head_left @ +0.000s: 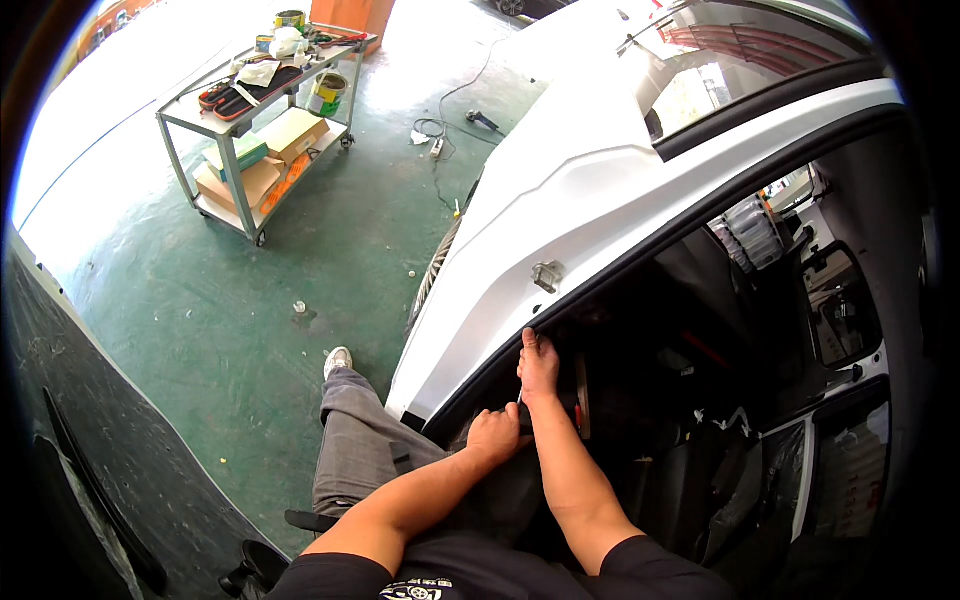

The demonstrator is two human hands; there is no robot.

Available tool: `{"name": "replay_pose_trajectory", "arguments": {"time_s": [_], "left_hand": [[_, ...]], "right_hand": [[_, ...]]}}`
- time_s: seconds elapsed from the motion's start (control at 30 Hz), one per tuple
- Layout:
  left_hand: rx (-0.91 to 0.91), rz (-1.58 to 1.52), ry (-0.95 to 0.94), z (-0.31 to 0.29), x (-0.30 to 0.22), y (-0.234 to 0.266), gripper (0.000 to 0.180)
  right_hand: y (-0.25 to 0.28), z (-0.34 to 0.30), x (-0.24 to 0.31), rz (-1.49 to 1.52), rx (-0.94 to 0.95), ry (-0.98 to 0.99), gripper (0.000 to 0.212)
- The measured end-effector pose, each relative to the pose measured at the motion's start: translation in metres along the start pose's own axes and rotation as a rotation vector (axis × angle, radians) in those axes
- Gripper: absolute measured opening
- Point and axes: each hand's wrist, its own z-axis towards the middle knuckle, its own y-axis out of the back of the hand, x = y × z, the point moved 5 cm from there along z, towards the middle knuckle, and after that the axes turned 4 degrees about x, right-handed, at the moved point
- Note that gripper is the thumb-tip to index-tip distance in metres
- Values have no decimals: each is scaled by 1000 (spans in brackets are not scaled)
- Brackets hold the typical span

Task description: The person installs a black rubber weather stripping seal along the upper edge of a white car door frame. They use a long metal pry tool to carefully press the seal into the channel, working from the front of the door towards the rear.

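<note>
Both hands are at the front lower part of a white vehicle's door opening. My left hand [494,436] is closed in a fist, knuckles up, just inside the black rubber door seal [600,287]. Above and right of it, my right hand [538,368] is closed with its thumb pointing up along the seal. A thin light strip or shaft [520,394] shows between the hands; its ends are hidden. What lies inside either fist cannot be made out. Right of my hands is a small red-and-orange piece [578,412] in the dark interior.
The white body pillar [560,215] carries a metal striker [547,276]. A wheeled cart [215,122] with tools, cans and boxes stands at the far left. A corded power tool [482,121] lies on the green floor. A dark door panel [110,400] flanks me on the left.
</note>
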Motion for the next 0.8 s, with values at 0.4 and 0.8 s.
{"name": "replay_pose_trajectory", "arguments": {"time_s": [0.4,0.8], "left_hand": [[-50,25,21,1,-4,-11,60],[-12,23,50,0,-7,-8,60]], "right_hand": [[0,-2,2,1,12,-23,45],[-1,-3,5,18,33,-52,44]]}}
